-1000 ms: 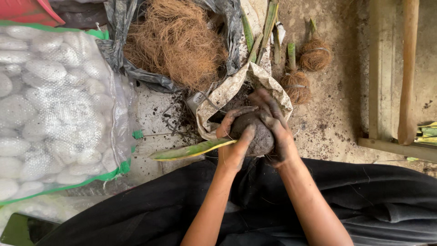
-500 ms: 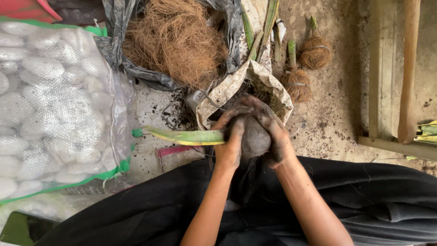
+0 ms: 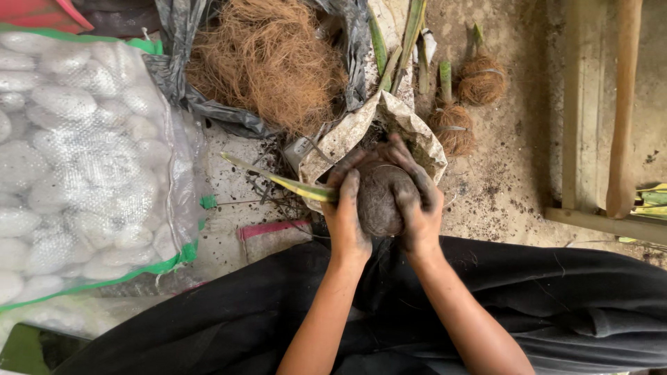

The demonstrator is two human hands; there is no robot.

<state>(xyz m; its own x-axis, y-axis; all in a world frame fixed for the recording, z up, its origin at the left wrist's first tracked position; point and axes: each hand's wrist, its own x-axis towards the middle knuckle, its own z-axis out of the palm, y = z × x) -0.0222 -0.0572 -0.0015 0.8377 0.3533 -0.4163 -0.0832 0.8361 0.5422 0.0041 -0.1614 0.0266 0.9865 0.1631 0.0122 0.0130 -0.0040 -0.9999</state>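
Leaf (image 3: 278, 182) tilted upward; one soil ball (image 3: 379, 200), two hands.

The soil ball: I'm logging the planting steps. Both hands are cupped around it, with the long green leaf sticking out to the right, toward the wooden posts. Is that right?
Not quite. In the head view the left hand and right hand do cup the soil ball, but the green leaf sticks out to the left, toward the white sack.

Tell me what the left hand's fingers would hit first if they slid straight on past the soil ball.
Probably the open paper sack just beyond the soil ball; the left hand points up-frame toward it. Depth is unclear.
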